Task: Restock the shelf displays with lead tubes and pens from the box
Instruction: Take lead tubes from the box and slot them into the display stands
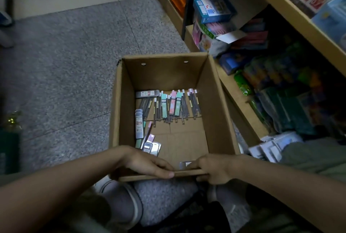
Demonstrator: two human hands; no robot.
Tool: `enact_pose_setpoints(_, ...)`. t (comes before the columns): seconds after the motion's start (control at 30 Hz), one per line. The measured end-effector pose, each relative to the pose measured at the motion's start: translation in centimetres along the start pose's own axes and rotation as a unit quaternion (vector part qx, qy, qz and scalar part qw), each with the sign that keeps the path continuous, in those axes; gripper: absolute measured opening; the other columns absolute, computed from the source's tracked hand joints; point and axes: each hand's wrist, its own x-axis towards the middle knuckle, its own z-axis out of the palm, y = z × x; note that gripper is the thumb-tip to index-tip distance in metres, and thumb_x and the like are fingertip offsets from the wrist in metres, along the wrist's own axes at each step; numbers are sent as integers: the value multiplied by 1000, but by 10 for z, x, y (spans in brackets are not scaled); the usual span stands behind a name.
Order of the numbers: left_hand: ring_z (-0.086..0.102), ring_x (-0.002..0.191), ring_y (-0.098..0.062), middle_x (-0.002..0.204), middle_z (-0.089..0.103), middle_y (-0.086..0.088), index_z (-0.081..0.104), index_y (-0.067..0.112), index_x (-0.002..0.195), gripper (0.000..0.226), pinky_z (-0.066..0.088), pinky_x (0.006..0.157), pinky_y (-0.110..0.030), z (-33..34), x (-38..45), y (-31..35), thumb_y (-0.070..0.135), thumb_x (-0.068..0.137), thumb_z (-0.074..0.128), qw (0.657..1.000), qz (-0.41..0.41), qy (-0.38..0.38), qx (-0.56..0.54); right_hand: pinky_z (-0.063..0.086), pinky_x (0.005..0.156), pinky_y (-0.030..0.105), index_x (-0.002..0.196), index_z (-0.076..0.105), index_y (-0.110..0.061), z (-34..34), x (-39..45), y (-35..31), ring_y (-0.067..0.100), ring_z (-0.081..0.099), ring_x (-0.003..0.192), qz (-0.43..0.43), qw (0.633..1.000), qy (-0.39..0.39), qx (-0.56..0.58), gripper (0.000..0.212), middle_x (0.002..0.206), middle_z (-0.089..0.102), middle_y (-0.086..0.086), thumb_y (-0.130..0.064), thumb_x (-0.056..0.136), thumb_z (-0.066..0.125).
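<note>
The open brown cardboard box (pixel 209 105) sits on the speckled grey stone floor (pixel 65 64), right up against the base of a pale wooden shelf unit (pixel 292 15), and the person crouching over it has both hands on its near rim. The left hand (pixel 149 164) lies over the near edge with its fingers stretched along the cardboard, thumb tucked to the inside. The right hand (pixel 213 169) curls round the same edge a little further right, fingers under the outer face, and seems to pinch a small clear-wrapped packet (pixel 185 164) against the rim, though its grip on that packet is hard to make out. Inside the box, a row of slim lead tubes and pens in mint, pink and grey (pixel 174 106) lies side by side along the far part of the bottom. A grey lead tube with a red-and-white label (pixel 139 124) lies along the left wall, and a few shiny blister packs (pixel 152 146) rest in the near left corner just beyond the left hand. To the right, the lower shelf is crowded with blue and green packets (pixel 265 75), and a small blue carton (pixel 211 10) perches on a stack higher up. White plastic packs (pixel 269 148) lie beside the person's knee.
</note>
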Motion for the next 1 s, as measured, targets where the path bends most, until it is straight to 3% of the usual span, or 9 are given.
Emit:
enact_pose_setpoints(0.13, 41, 131, -9, 144, 44, 11, 43, 34, 142, 63, 30, 113, -32, -4, 3, 3, 69, 91, 33, 999, 18, 5, -34, 38, 95, 20, 145, 40, -36, -31, -14, 0, 7, 47, 124, 18, 995, -11, 102, 76, 143, 48, -14, -64, 79, 66)
enact_pose_setpoints(0.2, 47, 125, -7, 141, 48, 9, 48, 27, 140, 58, 36, 102, -23, -7, 18, 4, 62, 95, 33, 996, 31, 56, -68, 37, 98, 22, 141, 45, -37, -57, -22, 6, 3, 44, 126, 23, 980, 139, 143, 76, 144, 47, -14, -74, 76, 59)
enact_pose_setpoints(0.27, 47, 126, -11, 144, 48, 2, 46, 21, 142, 50, 36, 98, -20, -11, 39, 2, 47, 99, 43, 989, 25, 134, -49, 36, 108, 33, 139, 47, -33, -73, -24, 20, 13, 41, 134, 60, 925, 368, 76, 69, 146, 45, -4, -69, 81, 57)
enact_pose_setpoints(0.33, 45, 130, -16, 145, 46, -2, 43, 17, 143, 51, 36, 104, -22, -14, 63, -2, 33, 96, 56, 984, 34, 174, 23, 27, 116, 46, 147, 34, -36, -77, -21, 37, 23, 25, 144, 146, 877, 458, 7, 76, 157, 26, 3, -63, 81, 62)
enact_pose_setpoints(0.47, 40, 132, -26, 144, 41, -9, 45, 22, 142, 52, 33, 110, -35, -19, 103, -11, 28, 93, 61, 954, 83, 192, 215, 26, 117, 49, 151, -6, -47, -68, -1, 67, 30, 13, 149, 243, 884, 386, 98, 103, 164, -3, 5, -49, 82, 71)
enact_pose_setpoints(0.57, 21, 143, -30, 158, 21, -10, 37, 36, 146, 49, 27, 114, -42, -20, 132, -16, 34, 98, 48, 900, 119, 186, 377, 31, 116, 50, 149, -5, -52, -64, 13, 73, 26, 24, 147, 191, 854, 443, 194, 104, 163, 12, 2, -29, 85, 74)
enact_pose_setpoints(0.73, -9, 149, -32, 163, -9, -4, 16, 41, 151, 60, 6, 119, -54, -19, 171, -27, 33, 100, 46, 774, 138, 124, 606, 35, 112, 54, 147, -1, -56, -60, 20, 73, 23, 27, 145, 191, 833, 479, 200, 102, 161, 19, -4, -23, 85, 73)
enact_pose_setpoints(0.83, -8, 149, -33, 163, -6, -3, 9, 46, 151, 53, 3, 119, -55, -28, 180, -36, 43, 103, 31, 757, 161, 153, 615, 35, 112, 55, 148, 2, -54, -60, 19, 75, 21, 29, 144, 182, 833, 483, 198, 100, 159, 22, -4, -23, 85, 72)
enact_pose_setpoints(1.0, -9, 149, -31, 163, -8, -3, 2, 50, 149, 52, -2, 119, -51, -58, 162, -54, 46, 103, 25, 782, 90, 211, 579, 35, 113, 52, 148, 3, -55, -61, 17, 72, 20, 30, 144, 180, 833, 484, 197, 99, 158, 24, -6, -23, 86, 72)
